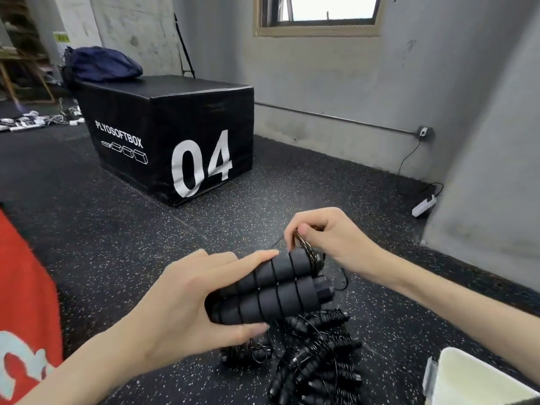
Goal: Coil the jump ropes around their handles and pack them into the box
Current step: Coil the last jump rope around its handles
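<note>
- Speckled black rubber floor [336,182] runs under everything; a seam line crosses it diagonally beyond your hands.
- White box [473,381] sits at the lower right edge, only its corner in view, just beside the pile of jump ropes [315,358] lying on the floor below your hands.
- Your left hand [187,302] grips the pair of foam handles [271,293] side by side, thumb under, fingers over; thin black cord is wound round them in spaced turns.
- Your right hand [321,238] pinches the cord at the cap end of the handles, thumb and fingers closed on it.
- Red fabric [26,302] with pale print fills the left edge.
- Open floor lies between your hands and the black plyo box [175,135] marked "04", well apart.
- Dark blue bag [102,64] rests on the plyo box's top, at its far end.
- Grey wall [336,68] behind carries a window [318,13] and a low pipe; a power strip [423,206] lies at the right corner.
- Cables and chargers [38,121] are scattered on the floor far left.
</note>
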